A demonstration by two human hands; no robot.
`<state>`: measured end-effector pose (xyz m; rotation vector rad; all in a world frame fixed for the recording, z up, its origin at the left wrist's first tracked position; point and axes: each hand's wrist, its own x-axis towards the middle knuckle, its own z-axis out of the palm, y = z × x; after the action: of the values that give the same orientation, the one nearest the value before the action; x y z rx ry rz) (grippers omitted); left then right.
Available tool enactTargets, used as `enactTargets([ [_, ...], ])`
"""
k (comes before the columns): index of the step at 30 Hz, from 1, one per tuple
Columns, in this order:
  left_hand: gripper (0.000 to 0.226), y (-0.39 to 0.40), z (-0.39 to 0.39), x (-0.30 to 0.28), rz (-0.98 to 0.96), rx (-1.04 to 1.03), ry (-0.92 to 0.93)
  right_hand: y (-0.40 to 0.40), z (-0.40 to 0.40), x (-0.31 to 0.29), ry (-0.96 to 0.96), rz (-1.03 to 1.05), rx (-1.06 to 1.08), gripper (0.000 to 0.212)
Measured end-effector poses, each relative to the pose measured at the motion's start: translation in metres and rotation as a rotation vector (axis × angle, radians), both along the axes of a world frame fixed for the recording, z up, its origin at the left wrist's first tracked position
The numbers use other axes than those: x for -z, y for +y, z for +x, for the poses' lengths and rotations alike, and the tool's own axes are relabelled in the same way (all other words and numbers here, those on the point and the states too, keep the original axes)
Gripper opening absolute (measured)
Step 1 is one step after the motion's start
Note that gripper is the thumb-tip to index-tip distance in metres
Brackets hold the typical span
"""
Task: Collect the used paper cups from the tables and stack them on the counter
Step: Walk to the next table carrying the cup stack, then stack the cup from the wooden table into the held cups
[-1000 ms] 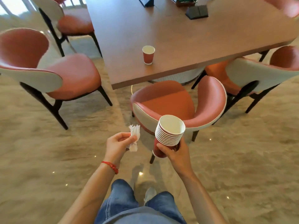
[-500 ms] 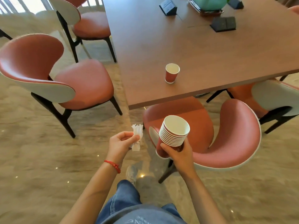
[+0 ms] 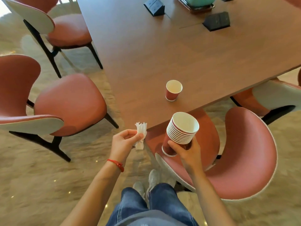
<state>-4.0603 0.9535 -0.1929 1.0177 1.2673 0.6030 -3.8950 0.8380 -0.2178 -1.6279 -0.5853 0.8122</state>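
Observation:
A single red paper cup [image 3: 173, 90] with a white inside stands upright on the brown table [image 3: 162, 51], near its front corner. My right hand [image 3: 187, 150] grips the lower part of a stack of several nested red paper cups [image 3: 181, 131], tilted toward me, just in front of the table edge. My left hand [image 3: 124, 142] pinches a crumpled white tissue [image 3: 141, 134] to the left of the stack. Both hands are below and short of the single cup.
A pink chair [image 3: 241, 154] is tucked at the table right beside the stack. Two more pink chairs [image 3: 65, 103] [image 3: 65, 30] stand on the left. Black boxes [image 3: 154, 6] [image 3: 217, 20] and a teal object on a tray [image 3: 198, 2] sit far on the table.
I have walked closer to the table, so the single cup and table edge now lie nearer my hands. Both hands keep the same hold on the tissue and the cup stack.

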Motion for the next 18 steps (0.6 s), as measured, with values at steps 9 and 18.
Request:
enactTargets([
  [9,0.007,0.049,0.058,0.002,-0.002,-0.023,-0.001,0.063,0.061,-0.008,0.018,0.064,0.009,0.050],
  [18,0.008,0.091,0.099,0.007,0.011,-0.008,0.021,0.134,0.119,-0.012,-0.036,0.098,0.023,0.059],
])
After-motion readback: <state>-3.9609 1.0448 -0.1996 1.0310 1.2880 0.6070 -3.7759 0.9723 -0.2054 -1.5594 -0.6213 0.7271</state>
